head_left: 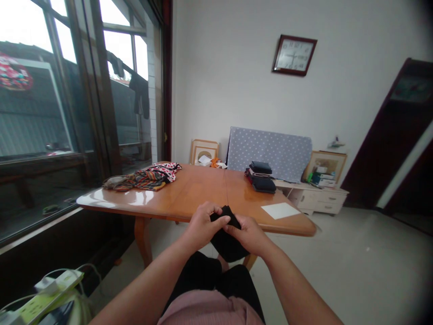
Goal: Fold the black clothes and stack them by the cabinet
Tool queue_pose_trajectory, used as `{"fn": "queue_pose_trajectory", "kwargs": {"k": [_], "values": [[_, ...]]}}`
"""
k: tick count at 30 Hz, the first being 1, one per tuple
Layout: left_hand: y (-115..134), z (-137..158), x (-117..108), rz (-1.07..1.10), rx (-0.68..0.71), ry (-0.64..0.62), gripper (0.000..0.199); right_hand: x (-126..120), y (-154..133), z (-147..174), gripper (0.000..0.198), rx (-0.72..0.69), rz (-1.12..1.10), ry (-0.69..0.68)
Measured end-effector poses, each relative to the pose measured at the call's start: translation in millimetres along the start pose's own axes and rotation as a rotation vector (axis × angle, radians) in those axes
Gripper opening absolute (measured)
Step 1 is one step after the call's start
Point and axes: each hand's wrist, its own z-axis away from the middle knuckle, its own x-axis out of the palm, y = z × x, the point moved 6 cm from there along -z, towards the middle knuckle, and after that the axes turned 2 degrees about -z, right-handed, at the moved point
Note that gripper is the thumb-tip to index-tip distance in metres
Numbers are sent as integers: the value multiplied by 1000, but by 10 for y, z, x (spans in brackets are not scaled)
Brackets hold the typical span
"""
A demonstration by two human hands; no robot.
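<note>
A folded black cloth garment (230, 243) hangs between my two hands, just in front of the table's near edge. My left hand (207, 224) grips its upper left side, thumb on top. On the other side my right hand (249, 232) is closed round the right edge, its thumb pointing toward the left one. The exact kind of garment cannot be made out. Farther back on the wooden table (199, 192), a stack of folded dark clothes (262, 176) stands at the right. Loose patterned clothes (149, 177) lie crumpled at the left.
A white sheet (280, 210) lies near the table's right corner. Behind stand a grey dotted panel (269, 151), framed pictures (326, 167) and a low white cabinet (323, 201). Large windows line the left. A power strip (50, 295) with cables sits at the lower left.
</note>
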Motion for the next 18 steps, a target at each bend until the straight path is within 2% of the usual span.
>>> {"fn": "queue_pose_trajectory", "kwargs": {"k": [6,11,15,18], "values": [[-129,40,95,337,-187,-16,17,27,-4,10,31,0,39,3],[-147,62,125,474,-315,-73,24,67,37,11,30,15,-26,-31],[-172,-38,-33,495,-303,-81,39,74,73,39,36,66,-257,-81],[-308,-96,-155,505,-381,-69,54,87,48,67,41,89,-485,-150]]}}
